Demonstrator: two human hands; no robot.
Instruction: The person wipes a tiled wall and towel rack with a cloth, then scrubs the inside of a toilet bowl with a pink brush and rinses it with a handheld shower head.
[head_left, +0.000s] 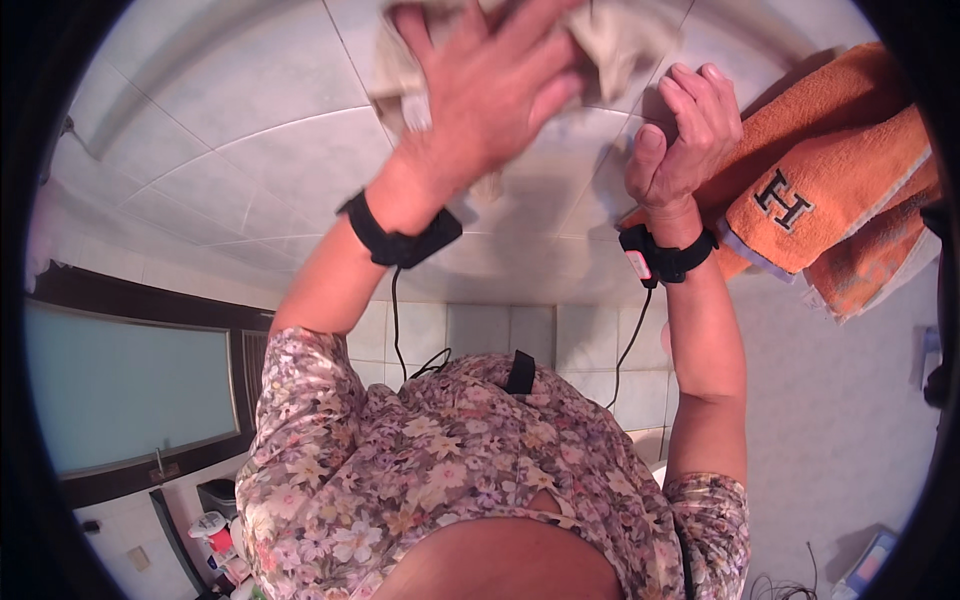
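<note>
A light beige cloth (619, 49) lies bunched against the pale wall tiles (292, 157) at the top of the head view. Over it is my left hand (491, 94), blurred, its palm and fingers pressing the cloth; the fingertips are partly cut off by the frame. To the right my right hand (690, 135) is raised with bent fingers, holding nothing, close to the tiles and just left of an orange towel (817, 187) with a dark letter on it. Whether this hand touches the tiles I cannot tell. Each wrist wears a black strap with a small cabled box.
A dark-framed door with a frosted pane (135, 382) stands at the lower left, with several containers (217, 536) below it. Black cables (634, 345) hang from both wrists. A boxlike object (866, 566) and thin wires are at the lower right.
</note>
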